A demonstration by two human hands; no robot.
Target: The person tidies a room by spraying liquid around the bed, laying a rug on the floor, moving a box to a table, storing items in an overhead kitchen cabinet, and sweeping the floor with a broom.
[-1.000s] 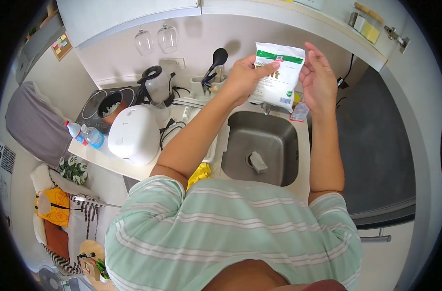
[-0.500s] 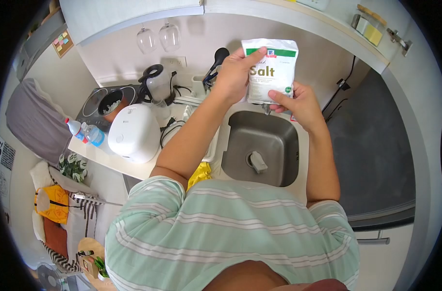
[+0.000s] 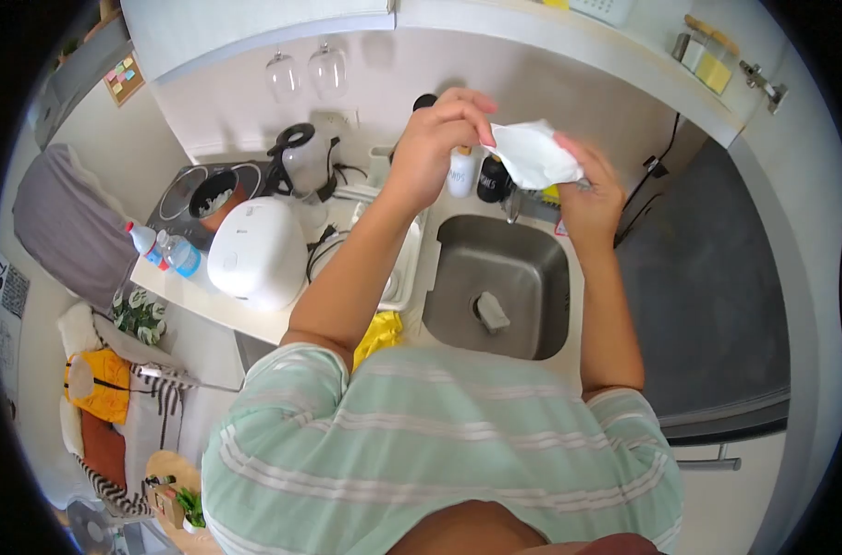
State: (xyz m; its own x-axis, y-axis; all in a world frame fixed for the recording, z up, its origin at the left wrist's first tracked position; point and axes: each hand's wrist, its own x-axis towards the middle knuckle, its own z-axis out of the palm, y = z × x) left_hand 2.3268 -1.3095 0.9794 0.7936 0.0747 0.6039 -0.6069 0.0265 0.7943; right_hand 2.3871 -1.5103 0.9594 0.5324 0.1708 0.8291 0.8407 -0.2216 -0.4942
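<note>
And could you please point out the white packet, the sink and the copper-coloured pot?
White packet [image 3: 536,159], head view: middle of visible side.
Sink [image 3: 509,265], head view: bare basin.
Copper-coloured pot [image 3: 226,214], head view: outer wall.

White-striped, pale green short-sleeved shirt [image 3: 439,449]

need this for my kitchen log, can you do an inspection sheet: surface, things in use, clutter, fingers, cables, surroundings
Surface: pale counter, with a metal sink set in it; a pale object lies at the drain.
Things in use: white packet, held up near the sink's far side; no readable label.
Clutter: white appliance, two plastic bottles beside it, yellow cloth.
Fingers: right fingers grip one end of the packet; left fingers are at the other, grip unclear.
Cables: black plug and cable loose beside the appliance.
Surroundings: stemmed glasses hang by the wall; jars stand on a shelf.
</note>
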